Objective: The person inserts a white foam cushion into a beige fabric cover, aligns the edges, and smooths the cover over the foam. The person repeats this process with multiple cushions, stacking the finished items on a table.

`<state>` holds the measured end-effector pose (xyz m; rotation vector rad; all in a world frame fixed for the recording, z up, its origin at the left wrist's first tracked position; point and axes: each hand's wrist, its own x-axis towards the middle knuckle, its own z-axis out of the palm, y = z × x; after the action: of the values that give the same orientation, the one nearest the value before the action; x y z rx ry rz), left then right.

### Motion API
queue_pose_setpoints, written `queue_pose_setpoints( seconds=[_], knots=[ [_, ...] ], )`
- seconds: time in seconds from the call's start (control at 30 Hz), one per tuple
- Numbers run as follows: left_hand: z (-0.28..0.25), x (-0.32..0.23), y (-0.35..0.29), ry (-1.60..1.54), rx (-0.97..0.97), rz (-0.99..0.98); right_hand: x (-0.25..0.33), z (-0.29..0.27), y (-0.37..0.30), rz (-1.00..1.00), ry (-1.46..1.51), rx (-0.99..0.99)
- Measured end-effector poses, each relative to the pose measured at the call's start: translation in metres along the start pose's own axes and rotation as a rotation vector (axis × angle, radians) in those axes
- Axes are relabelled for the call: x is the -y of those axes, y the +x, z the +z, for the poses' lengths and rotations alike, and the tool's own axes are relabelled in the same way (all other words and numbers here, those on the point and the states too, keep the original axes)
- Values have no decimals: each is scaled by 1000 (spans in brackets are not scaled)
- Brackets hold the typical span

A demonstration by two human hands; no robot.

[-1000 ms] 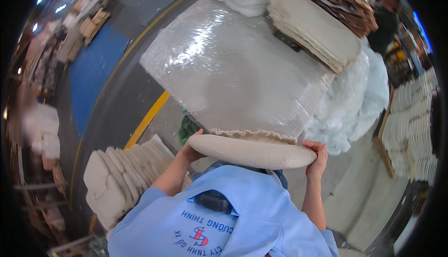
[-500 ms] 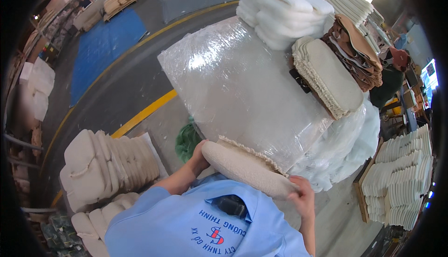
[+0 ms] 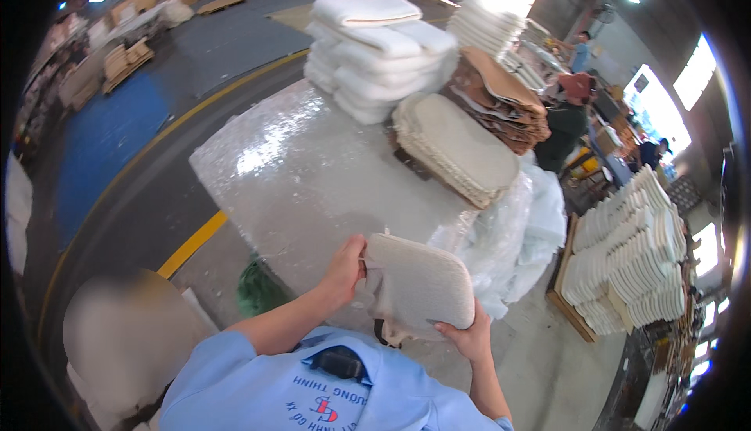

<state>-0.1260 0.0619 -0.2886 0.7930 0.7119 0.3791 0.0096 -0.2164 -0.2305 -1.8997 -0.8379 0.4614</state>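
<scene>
Shiny plastic (image 3: 321, 204) is spreading out just past the grip. Between the hands, a pale pad (image 3: 422, 282) is tilting. The left hand (image 3: 344, 273) is pinching its left edge, and the right hand (image 3: 469, 335) is pinching its lower right corner, thumb on top. Left of the grip, a green bundle (image 3: 260, 286) is lying low. Past the grip, a cream pile (image 3: 461, 141) is sitting near, with a brown pile (image 3: 504, 102) and a white pile (image 3: 375, 59) resting behind.

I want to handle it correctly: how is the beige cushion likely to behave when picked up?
The cushion probably keeps its shape, since its broad face looks flat between the left hand and right hand. The loose fabric beside the left hand may flop, as it hangs in folds. Rolling seems unlikely, given the flat, oblong form.
</scene>
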Motion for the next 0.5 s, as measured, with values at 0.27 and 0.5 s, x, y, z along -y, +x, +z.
queue_pose_setpoints(
  seconds=[0.27,0.5],
  knots=[
    [36,-22,-3,527,413,386,-46,-93,-19,45,485,-81],
    [50,1,14,765,1001,13,-92,-83,40,-117,1069,-113]
  ],
)
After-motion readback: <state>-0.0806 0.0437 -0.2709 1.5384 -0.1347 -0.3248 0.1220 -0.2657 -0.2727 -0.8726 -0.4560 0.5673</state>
